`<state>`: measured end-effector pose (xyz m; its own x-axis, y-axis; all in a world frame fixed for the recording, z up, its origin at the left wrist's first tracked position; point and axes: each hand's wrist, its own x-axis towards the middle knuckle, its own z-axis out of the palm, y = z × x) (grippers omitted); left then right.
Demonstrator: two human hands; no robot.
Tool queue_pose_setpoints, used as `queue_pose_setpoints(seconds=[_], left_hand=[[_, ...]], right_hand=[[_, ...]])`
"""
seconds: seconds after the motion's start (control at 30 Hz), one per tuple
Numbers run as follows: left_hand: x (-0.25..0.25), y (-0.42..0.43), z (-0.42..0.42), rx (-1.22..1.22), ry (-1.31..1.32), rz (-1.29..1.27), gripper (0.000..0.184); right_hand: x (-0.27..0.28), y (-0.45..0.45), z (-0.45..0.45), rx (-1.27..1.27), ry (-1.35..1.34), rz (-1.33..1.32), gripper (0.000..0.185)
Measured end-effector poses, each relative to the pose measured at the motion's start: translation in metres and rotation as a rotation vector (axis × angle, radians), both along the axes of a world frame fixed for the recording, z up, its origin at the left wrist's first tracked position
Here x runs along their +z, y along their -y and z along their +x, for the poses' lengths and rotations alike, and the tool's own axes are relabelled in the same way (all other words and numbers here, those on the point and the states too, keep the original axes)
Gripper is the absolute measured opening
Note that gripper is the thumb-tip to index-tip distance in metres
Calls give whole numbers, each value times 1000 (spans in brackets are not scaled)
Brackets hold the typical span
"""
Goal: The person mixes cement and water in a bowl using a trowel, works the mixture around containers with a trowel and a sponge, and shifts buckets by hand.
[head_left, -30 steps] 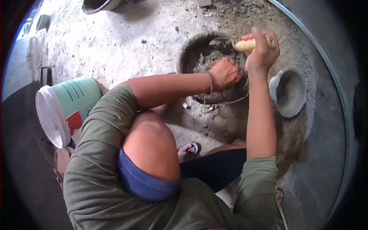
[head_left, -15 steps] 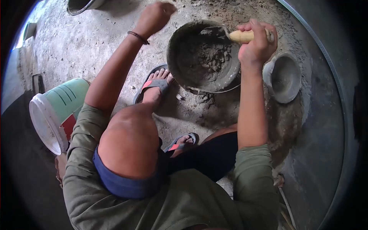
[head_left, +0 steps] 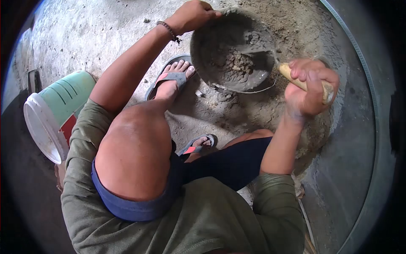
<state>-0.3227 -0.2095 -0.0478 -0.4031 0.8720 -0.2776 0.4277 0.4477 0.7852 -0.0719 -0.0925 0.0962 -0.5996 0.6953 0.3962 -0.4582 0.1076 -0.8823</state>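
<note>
bucket [head_left: 202, 55] sitting at 1 o'clock, containing wet grey mix [head_left: 237, 65] | we're pinching its rim at 11 o'clock, left hand [head_left: 193, 17]; clasping trowel [head_left: 287, 71] handle, right hand [head_left: 311, 91], blade inside bucket's 3 o'clock side | pail [head_left: 69, 95] lying at 9

Mix [head_left: 237, 64] in pail [head_left: 204, 53] ahead; trowel blade [head_left: 258, 45] inside, trowel handle [head_left: 289, 73] right; bucket [head_left: 72, 94] far left.

Left hand [head_left: 193, 17] now on bucket [head_left: 202, 55], trowel [head_left: 288, 73] turned

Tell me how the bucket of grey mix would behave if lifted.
The bucket would probably feel heavy, given the damp-looking mix inside. Lifted only where the left hand touches its rim, it would likely tilt.
</note>
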Motion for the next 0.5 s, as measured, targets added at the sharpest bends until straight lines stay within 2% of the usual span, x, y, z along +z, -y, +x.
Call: queue_pose_setpoints(seconds=[0.1,0.17,0.27,0.3,0.37,0.47,0.5], left_hand=[[4,-1,-2,-32,-7,17,46],[3,-2,3,34,72,-15,47],[1,-5,-7,37,114,-113,44],[5,-4,-8,21,8,47,31],[8,-5,-9,27,78,36,47],[-8,-15,-15,-106,-100,214,45],[-5,-18,-15,-70,-19,117,45]], right_hand=[[-64,17,-16,-132,252,170,13],[-86,21,-53,-149,378,99,13],[-76,2,-87,-148,137,25,10],[-52,0,-89,-134,176,123,4],[-22,2,-88,-56,-49,78,9],[-68,3,-74,-109,-161,-8,10],[-89,16,-59,-58,-91,-33,11]])
